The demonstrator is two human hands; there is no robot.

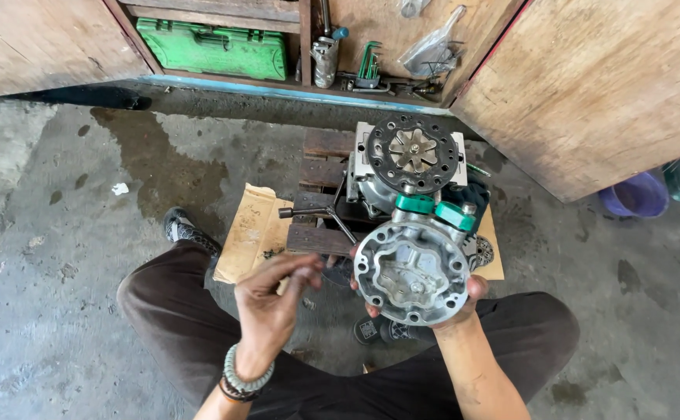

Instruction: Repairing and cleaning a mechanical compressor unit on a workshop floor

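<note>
My right hand (464, 299) grips a round cast-aluminium end cover (412, 272) with bolt holes around its rim and two green caps (435, 208) at its top, holding it upright over my lap. My left hand (274, 295), a beaded bracelet on its wrist, hovers just left of the cover with fingers pinched together; whether something small sits between them is unclear. Behind the cover, a compressor body (412, 159) with a dark round plate and star-shaped hub rests on a small wooden pallet (320, 187).
A T-handle wrench (316, 214) lies on the pallet, and cardboard (254, 233) is under it. An open wooden cabinet holds a green tool case (211, 48), hex keys (368, 66) and a plastic bag. A purple bucket (635, 196) stands at right on stained concrete floor.
</note>
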